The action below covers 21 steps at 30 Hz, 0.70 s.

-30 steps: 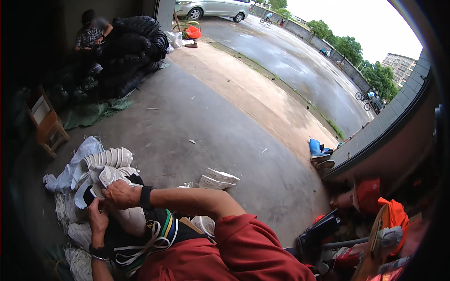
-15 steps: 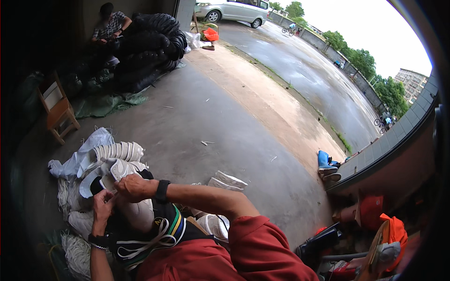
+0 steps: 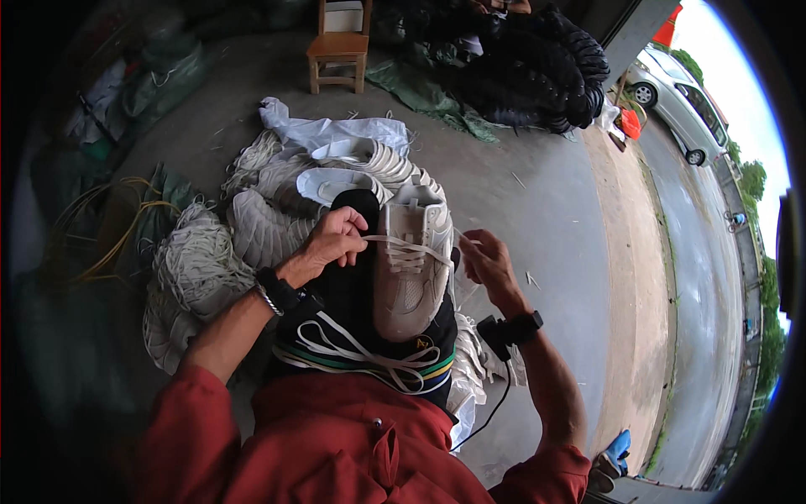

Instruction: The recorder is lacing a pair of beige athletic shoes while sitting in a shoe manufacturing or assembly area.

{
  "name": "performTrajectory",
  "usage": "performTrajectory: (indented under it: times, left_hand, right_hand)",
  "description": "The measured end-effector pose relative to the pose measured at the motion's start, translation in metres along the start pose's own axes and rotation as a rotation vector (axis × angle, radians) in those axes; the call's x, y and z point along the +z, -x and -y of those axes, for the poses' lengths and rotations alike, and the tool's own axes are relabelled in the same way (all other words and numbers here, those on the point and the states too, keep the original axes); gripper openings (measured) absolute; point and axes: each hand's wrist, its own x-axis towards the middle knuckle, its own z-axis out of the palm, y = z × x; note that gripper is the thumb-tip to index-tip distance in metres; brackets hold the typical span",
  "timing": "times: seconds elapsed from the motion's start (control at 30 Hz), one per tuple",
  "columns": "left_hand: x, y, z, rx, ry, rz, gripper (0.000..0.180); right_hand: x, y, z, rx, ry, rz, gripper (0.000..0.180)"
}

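A: Where did the shoe (image 3: 411, 273) sit?

B: Sole down on the dark lap (image 3: 353, 294), toe pointing away from the person, so the lace rows faced up between the two grips.

A: Grip state?

B: Left hand (image 3: 332, 244) was pinched closed on the lace (image 3: 403, 245), just left of the eyelets. Right hand (image 3: 487, 265) was closed on the other end, just right of the shoe. The lace ran taut across the tongue between them, most likely pulled both ways to keep it snug.

A: Beyond the grips?

B: Directly past the left hand lay a heap of pale shoes (image 3: 336, 181), within easy reach. Left of it, white bundles of cord (image 3: 197, 265). Farther out stood a wooden chair (image 3: 338, 46), then black piles (image 3: 537, 71), and a car (image 3: 680, 101) on the road.
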Motion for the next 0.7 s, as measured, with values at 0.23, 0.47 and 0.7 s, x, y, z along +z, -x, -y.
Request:
performTrajectory:
  times: [0.23,0.47,0.7]
  left_hand:
    - [-0.018,0.005,-0.004,0.050,0.501,-0.140,0.030]
    - [0.006,-0.034,0.043,0.233,-0.066,-0.206,0.019]
    - [0.010,-0.009,0.014,0.006,-0.058,-0.062,0.018]
  right_hand:
    - [-0.061,0.010,-0.004,0.120,-0.346,-0.174,0.015]
    - [-0.206,0.034,-0.003,-0.106,-0.631,-0.311,0.015]
    - [-0.380,0.118,-0.112,-0.099,-1.192,-0.878,0.014]
